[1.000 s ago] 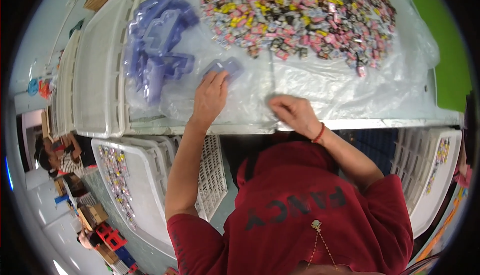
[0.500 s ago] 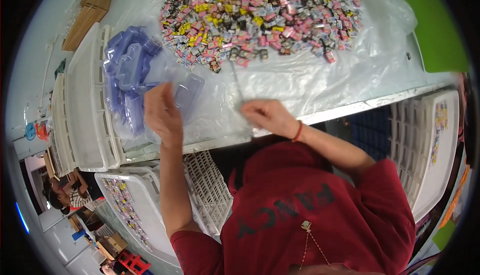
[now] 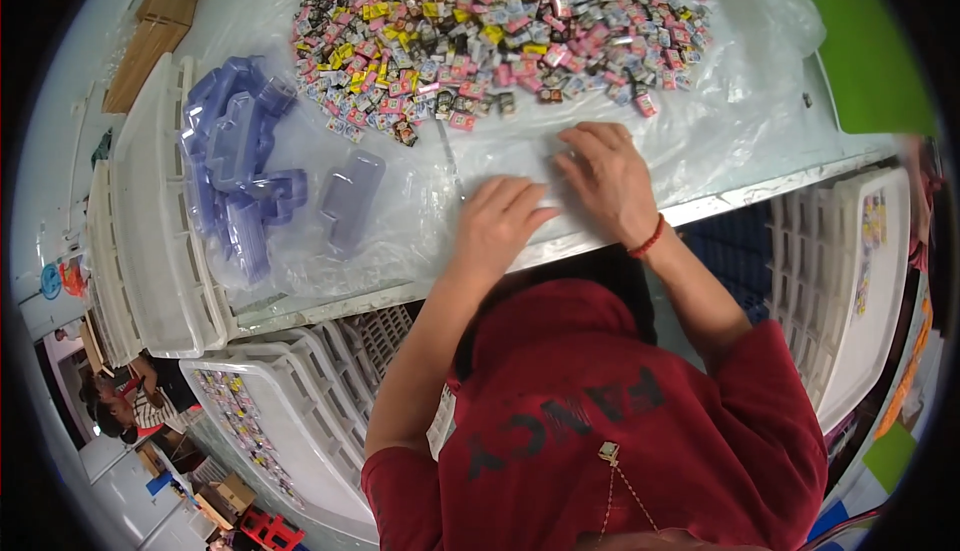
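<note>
**One left hand (image 3: 498, 223) and one right hand (image 3: 608, 183) lie close together over a film-covered worktop (image 3: 780, 156)**

Nearest to us is a dark red shirt (image 3: 700, 431) with a pendant (image 3: 608, 451) hanging on a beaded chain. Beside the person, below the worktop, we see white crates (image 3: 290, 421) on the left and another white crate (image 3: 865, 351) on the right.

Both hands are palm down near the front edge, fingertips facing each other. The left grip is loosely bent, its thumb apart from the fingers; the right grip also has thumb and fingers apart, with a red bracelet (image 3: 648, 238) at the wrist. We cannot tell whether either one touches the clear film (image 3: 690, 151). A thin dark strip (image 3: 450, 159) runs away from the left hand.

Left of that hand, well apart from it, a single purple plastic tray (image 3: 352, 201) lies on the film. Just beyond it we find a jumbled heap of similar trays (image 3: 235, 141), near upright white crates at the worktop's left end.

Farther out, a broad pile of small wrapped packets (image 3: 500, 41) spreads pink, yellow, black and white. A green board (image 3: 860, 61) lies at the far right; in the left background we make out a person in a striped top (image 3: 152, 409).
</note>
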The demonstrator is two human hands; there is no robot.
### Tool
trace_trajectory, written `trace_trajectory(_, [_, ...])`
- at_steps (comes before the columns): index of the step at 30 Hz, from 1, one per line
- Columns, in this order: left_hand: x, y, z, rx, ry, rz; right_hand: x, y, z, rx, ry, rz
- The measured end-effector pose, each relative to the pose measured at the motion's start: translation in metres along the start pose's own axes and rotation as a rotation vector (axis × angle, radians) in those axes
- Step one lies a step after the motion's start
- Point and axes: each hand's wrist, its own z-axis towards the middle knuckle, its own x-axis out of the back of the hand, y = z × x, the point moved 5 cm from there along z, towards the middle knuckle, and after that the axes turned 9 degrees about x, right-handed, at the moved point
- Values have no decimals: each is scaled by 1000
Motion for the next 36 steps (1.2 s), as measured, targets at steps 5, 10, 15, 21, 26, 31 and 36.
trace_trajectory(5, [26,-30,6,78,134,35,-6,11,28,-4,-70,21])
trace_trajectory(10, [24,-57,65,23,163,339,-43,11,72,110,-93,-28])
trace_trajectory(15, [15,-65,69,-7,16,362,-50,17,68,241,-144,-80])
trace_trajectory(21, [18,-70,78,-191,-8,428,-42,14,67,301,-83,-12])
trace_trajectory(26, [25,-61,82,-193,-50,351,-31,18,62,324,8,75])
trace_trajectory(31, [18,-50,53,726,76,-776,-7,5,57,-19,69,535])
trace_trajectory(36, [4,-31,50,774,136,-1037,-6,-12,43,-71,197,614])
